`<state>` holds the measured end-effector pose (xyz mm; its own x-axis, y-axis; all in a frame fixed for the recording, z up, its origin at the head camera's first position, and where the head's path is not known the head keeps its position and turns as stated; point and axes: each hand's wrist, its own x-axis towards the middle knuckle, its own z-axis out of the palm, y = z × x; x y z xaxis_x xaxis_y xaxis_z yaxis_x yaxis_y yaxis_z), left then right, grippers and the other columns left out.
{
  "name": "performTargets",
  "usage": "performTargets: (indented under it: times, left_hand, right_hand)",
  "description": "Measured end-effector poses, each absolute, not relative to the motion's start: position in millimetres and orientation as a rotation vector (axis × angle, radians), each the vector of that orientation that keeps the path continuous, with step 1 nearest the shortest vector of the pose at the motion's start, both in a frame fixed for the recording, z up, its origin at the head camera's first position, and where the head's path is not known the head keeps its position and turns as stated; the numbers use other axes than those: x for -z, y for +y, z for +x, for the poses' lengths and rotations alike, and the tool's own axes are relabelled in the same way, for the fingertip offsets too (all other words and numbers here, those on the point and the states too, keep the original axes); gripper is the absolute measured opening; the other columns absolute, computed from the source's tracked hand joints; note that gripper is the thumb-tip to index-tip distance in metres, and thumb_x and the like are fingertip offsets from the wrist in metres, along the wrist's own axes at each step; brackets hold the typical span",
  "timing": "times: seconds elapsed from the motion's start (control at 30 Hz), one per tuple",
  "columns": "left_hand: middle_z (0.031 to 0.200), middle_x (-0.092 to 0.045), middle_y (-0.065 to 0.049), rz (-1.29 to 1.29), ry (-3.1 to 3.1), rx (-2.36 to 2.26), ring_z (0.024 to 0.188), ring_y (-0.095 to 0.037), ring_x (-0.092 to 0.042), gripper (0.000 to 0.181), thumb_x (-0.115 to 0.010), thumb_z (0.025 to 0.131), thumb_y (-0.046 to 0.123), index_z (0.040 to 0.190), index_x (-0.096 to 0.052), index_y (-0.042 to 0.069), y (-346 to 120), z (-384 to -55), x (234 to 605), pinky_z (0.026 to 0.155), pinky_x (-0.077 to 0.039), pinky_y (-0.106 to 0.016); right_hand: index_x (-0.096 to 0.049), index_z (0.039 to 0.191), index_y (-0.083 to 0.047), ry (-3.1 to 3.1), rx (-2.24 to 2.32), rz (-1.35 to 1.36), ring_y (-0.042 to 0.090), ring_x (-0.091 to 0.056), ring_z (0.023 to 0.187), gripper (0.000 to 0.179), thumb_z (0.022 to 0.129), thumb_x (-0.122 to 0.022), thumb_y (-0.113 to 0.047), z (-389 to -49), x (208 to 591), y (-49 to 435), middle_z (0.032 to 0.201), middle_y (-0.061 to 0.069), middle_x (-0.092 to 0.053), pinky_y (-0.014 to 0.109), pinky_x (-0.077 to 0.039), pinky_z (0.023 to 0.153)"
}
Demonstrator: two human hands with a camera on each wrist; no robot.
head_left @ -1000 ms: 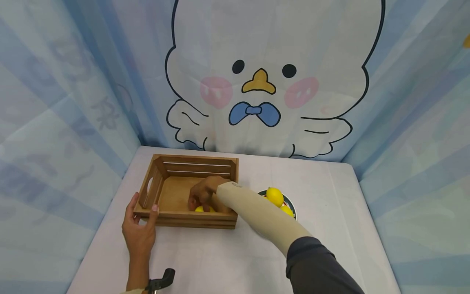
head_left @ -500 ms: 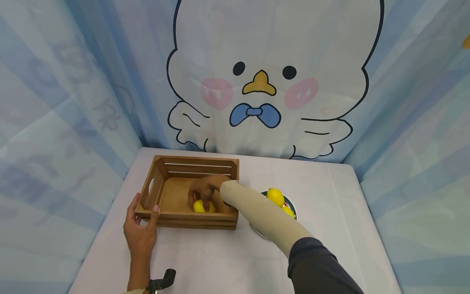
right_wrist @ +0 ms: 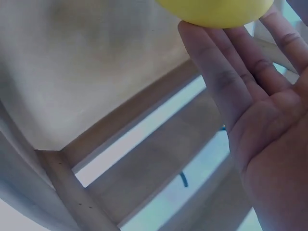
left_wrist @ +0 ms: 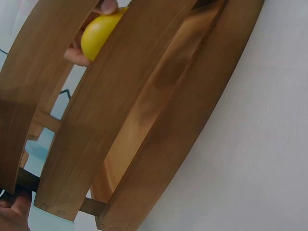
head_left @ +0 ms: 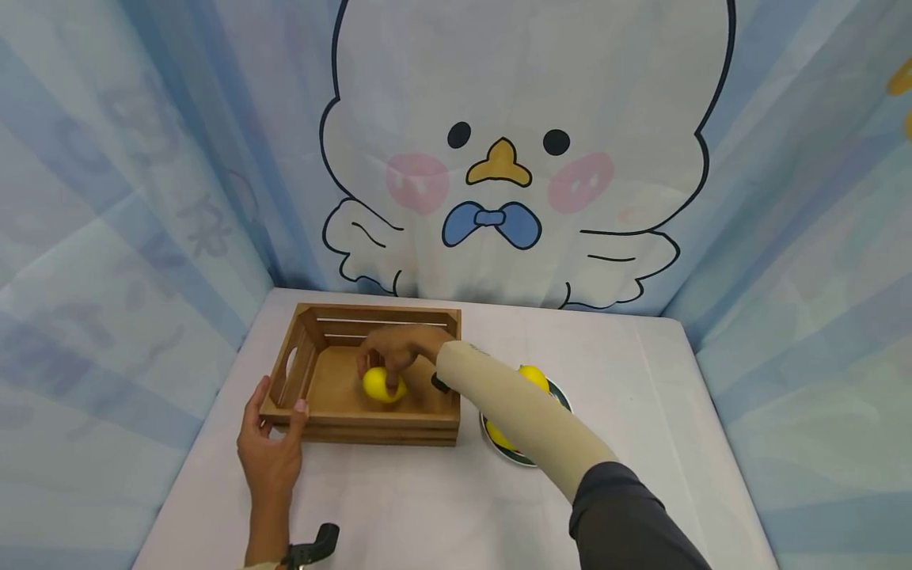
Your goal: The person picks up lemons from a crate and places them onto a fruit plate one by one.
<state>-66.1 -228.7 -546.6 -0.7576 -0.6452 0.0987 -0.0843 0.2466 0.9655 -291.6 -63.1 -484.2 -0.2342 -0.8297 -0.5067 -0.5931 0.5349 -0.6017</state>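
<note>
Inside a slatted wooden crate (head_left: pixel 370 435), my right hand (head_left: pixel 399 348) pinches a yellow lemon (head_left: pixel 378 385) between thumb and fingers. The right wrist view shows the same lemon (right_wrist: pixel 216 12) at the fingertips, above the palm. My left hand (head_left: pixel 271 451) grips the crate's near left corner, thumb over the rim and fingers at the left side. Through a gap between slats, the left wrist view catches the lemon (left_wrist: pixel 98 36) and parts of the right hand's fingers. A patterned plate (head_left: pixel 516 457) with lemons (head_left: pixel 533 375) stands right of the crate, partly hidden under my right forearm.
A white-covered table (head_left: pixel 427 507) carries the crate and the plate. Behind it hangs a curtain (head_left: pixel 499 261) with a cartoon bird, and blue-striped curtains enclose both sides. The right forearm crosses over the crate's right wall.
My right hand has lifted the lemon from near the crate's front wall, moving it back and slightly left. The left hand keeps its hold on the corner.
</note>
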Motion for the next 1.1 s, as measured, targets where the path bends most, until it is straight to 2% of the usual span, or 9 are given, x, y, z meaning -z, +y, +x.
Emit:
performTargets:
  times: [0.17,0.4,0.53,0.63,0.83,1.1]
  left_hand:
    - [0.168,-0.045,0.002,0.669,-2.046,1.530,0.158,-0.023,-0.037,0.070,-0.078,0.098,0.021,0.161,-0.048,0.028,-229,-66,546,0.130,-0.032,-0.047]
    - [0.169,-0.044,0.002,0.681,-2.052,1.536,0.159,-0.025,-0.036,0.070,-0.077,0.099,0.024,0.162,-0.047,0.026,-229,-65,546,0.130,-0.030,-0.052]
    - [0.169,-0.044,0.001,0.674,-2.050,1.536,0.159,-0.025,-0.036,0.069,-0.077,0.099,0.025,0.162,-0.047,0.025,-229,-65,547,0.130,-0.030,-0.052]
    - [0.169,-0.044,0.001,0.672,-2.048,1.537,0.160,-0.025,-0.035,0.069,-0.077,0.099,0.025,0.162,-0.047,0.025,-229,-65,547,0.130,-0.029,-0.052]
    - [0.169,-0.044,0.001,0.669,-2.054,1.527,0.160,-0.024,-0.035,0.069,-0.077,0.099,0.026,0.161,-0.047,0.026,-229,-65,547,0.130,-0.030,-0.054]
    - [0.168,-0.045,0.002,0.672,-2.047,1.531,0.159,-0.024,-0.036,0.070,-0.078,0.098,0.024,0.161,-0.048,0.023,-230,-65,549,0.130,-0.031,-0.050]
  right_hand:
    - [-0.074,0.116,-0.023,2.001,0.452,-1.206,0.017,-0.067,0.109,0.048,0.076,-0.096,-0.007,-291,473,-57,0.118,-0.003,-0.075,0.025,-0.055,0.095]
    - [-0.074,0.115,-0.019,2.007,0.614,-1.199,0.015,-0.067,0.106,0.048,0.075,-0.095,-0.002,-289,461,-49,0.117,-0.005,-0.076,0.024,-0.054,0.094]
    - [-0.074,0.115,-0.021,2.044,0.686,-1.202,0.015,-0.065,0.105,0.048,0.075,-0.095,-0.004,-287,456,-42,0.115,-0.006,-0.074,0.026,-0.053,0.094]
    - [-0.074,0.116,-0.023,2.070,0.736,-1.222,0.014,-0.064,0.105,0.047,0.077,-0.094,-0.006,-286,454,-36,0.114,-0.008,-0.074,0.029,-0.054,0.098]
    - [-0.075,0.119,-0.019,2.040,0.848,-1.235,0.013,-0.066,0.107,0.046,0.079,-0.090,-0.002,-283,446,-26,0.118,-0.005,-0.074,0.036,-0.055,0.107]
    - [-0.076,0.126,-0.018,2.136,0.965,-1.215,0.011,-0.067,0.109,0.051,0.079,-0.093,-0.006,-274,436,-12,0.126,-0.005,-0.074,0.031,-0.058,0.099]
